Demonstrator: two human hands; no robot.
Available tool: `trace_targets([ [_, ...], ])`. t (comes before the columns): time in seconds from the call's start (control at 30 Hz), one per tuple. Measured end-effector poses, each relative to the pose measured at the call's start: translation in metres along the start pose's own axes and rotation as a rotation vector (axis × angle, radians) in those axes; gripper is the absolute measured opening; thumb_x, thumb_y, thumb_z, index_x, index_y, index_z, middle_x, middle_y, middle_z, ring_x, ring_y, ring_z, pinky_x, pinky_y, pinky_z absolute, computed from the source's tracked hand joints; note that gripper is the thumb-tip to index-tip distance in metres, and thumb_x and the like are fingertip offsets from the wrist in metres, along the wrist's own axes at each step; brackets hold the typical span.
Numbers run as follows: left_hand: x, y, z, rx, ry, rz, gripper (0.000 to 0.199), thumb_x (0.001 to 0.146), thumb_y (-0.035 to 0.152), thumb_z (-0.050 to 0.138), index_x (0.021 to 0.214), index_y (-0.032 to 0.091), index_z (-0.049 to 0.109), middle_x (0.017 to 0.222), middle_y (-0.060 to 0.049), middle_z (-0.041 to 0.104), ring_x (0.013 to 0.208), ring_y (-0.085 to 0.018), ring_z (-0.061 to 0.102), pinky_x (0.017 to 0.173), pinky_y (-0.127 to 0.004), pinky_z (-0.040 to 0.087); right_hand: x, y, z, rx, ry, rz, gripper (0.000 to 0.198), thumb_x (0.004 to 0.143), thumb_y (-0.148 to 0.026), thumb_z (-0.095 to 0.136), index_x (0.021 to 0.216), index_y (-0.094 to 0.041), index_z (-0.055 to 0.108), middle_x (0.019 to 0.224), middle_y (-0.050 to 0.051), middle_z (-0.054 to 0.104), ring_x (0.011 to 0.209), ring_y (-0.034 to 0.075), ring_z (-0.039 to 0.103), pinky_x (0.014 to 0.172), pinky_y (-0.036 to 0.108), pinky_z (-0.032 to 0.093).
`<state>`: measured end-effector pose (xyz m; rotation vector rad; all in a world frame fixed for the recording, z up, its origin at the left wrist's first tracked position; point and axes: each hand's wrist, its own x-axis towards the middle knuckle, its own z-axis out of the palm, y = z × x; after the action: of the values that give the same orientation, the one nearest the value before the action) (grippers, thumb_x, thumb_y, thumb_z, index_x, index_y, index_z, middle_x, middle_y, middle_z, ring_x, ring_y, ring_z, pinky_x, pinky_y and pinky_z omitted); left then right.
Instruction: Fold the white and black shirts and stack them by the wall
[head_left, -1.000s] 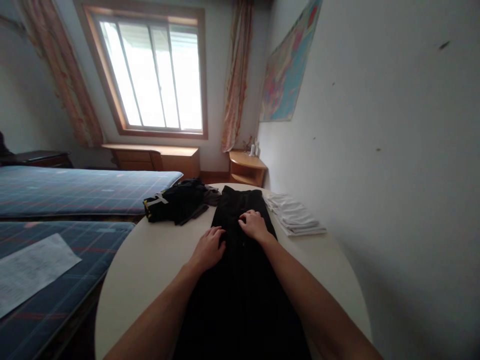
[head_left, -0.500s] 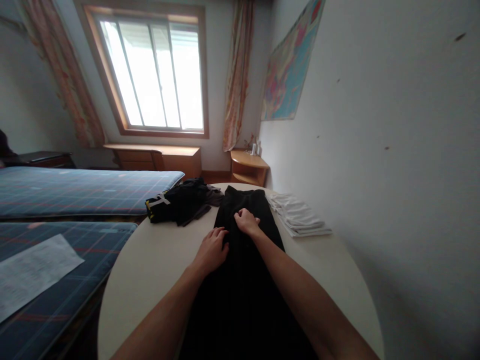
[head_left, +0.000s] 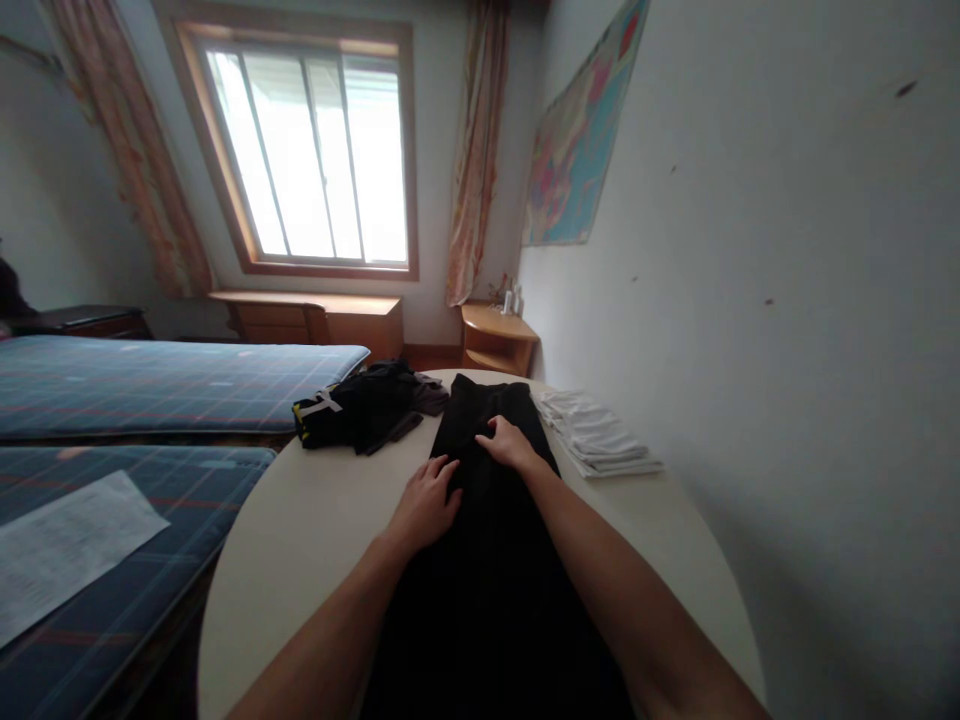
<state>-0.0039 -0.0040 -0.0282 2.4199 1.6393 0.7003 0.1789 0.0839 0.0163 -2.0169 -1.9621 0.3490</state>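
Black trousers (head_left: 499, 570) lie lengthwise on the round white table (head_left: 300, 560), their waistband at the far edge and the rest running down toward me. My left hand (head_left: 429, 503) rests on the left edge of the trousers, fingers spread. Higher up on the cloth, near the waistband, is my right hand (head_left: 507, 443), with thumb and forefinger apart over the fabric. My forearms cover parts of the trousers' sides. The lower end of the cloth runs out of view at the bottom.
A heap of dark clothes (head_left: 367, 405) sits at the table's far left, and folded white clothes (head_left: 598, 435) at its far right. Beds with checked mattresses (head_left: 165, 385) stand on the left; a paper sheet (head_left: 75, 545) lies on the nearer one. The wall (head_left: 825, 400) is on the right.
My right hand has shifted slightly to the right and its fingers have opened from a closed grip. My left hand has hardly moved, and the trousers stay in place.
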Motion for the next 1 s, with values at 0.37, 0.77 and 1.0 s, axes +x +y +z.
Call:
trace_targets([
  [0.37,-0.003,0.0,-0.001,0.038,-0.073,0.037,0.048,0.091,0.035,0.052,0.137,0.023,0.055,0.152,-0.01,0.042,0.141,-0.03,0.035,0.116,-0.046,0.029,-0.027,-0.006,0.011,-0.26,0.073,-0.229,0.042,0.099,-0.042,0.039,0.137,-0.028,0.05,0.14,0.011,0.052,0.124,0.028,0.05,0.098,0.042,0.04],
  [0.77,0.002,-0.013,0.002,0.032,-0.002,-0.035,0.04,0.092,0.031,0.052,0.13,0.022,0.06,0.146,-0.01,0.049,0.136,-0.029,0.043,0.115,-0.046,0.031,-0.077,0.026,0.013,-0.136,-0.163,-0.461,0.061,0.099,-0.056,0.031,0.153,-0.027,0.031,0.163,0.006,0.015,0.148,0.028,0.017,0.118,0.049,0.015],
  [1.0,-0.001,-0.009,0.002,0.062,-0.012,-0.061,0.041,0.094,0.031,0.049,0.133,0.021,0.058,0.149,-0.012,0.045,0.139,-0.03,0.039,0.115,-0.047,0.03,-0.099,0.031,0.013,-0.094,-0.182,-0.486,0.074,0.093,-0.069,0.031,0.153,-0.024,0.032,0.163,0.01,0.016,0.15,0.029,0.011,0.119,0.051,0.01],
])
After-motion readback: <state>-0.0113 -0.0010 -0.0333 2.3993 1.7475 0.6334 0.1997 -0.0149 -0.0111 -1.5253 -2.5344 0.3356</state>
